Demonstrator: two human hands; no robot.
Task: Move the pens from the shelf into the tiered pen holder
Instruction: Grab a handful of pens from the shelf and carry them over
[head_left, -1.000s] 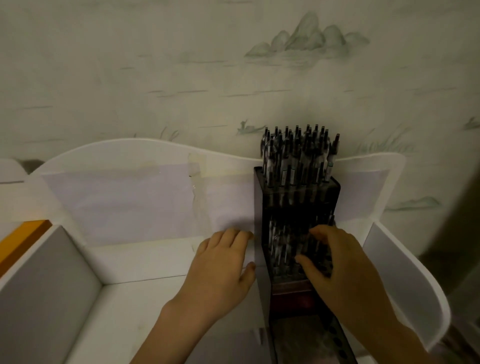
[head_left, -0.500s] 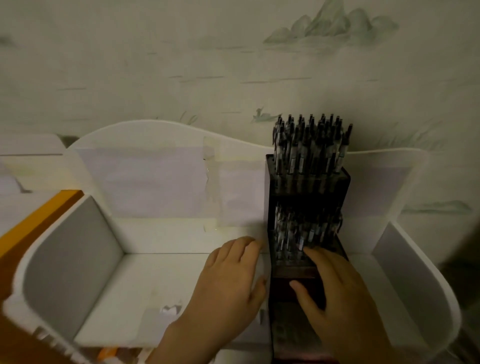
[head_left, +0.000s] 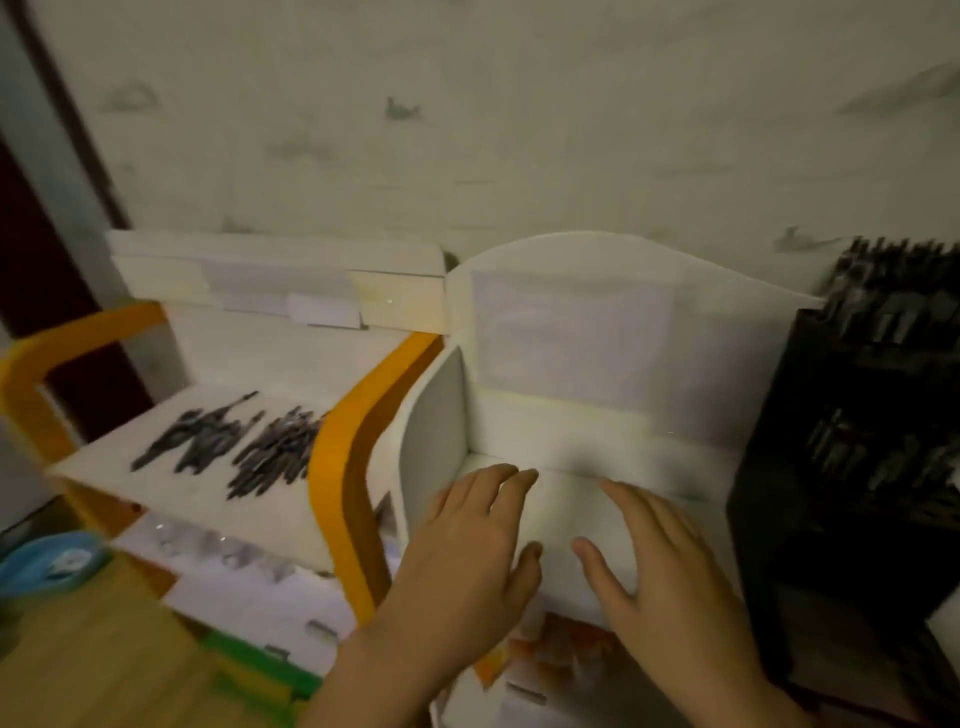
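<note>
Several dark pens (head_left: 236, 441) lie in two loose heaps on the white shelf (head_left: 156, 483) with orange sides at the left. The black tiered pen holder (head_left: 852, 467) stands at the right edge, its tiers packed with upright pens (head_left: 893, 280). My left hand (head_left: 467, 561) and my right hand (head_left: 670, 582) hover side by side over the white compartment (head_left: 571, 415) between shelf and holder. Both have relaxed, straight fingers and hold nothing. Neither hand touches the holder or the pens.
An orange side panel (head_left: 343, 467) separates the pen shelf from the white compartment. A blue round object (head_left: 47, 561) sits at the lower left above a wooden floor. Lower drawers with small handles (head_left: 322, 629) show beneath. A patterned wall runs behind everything.
The view has swung left, bringing the pen shelf into sight. Both hands have come away from the holder and moved left over the white compartment.
</note>
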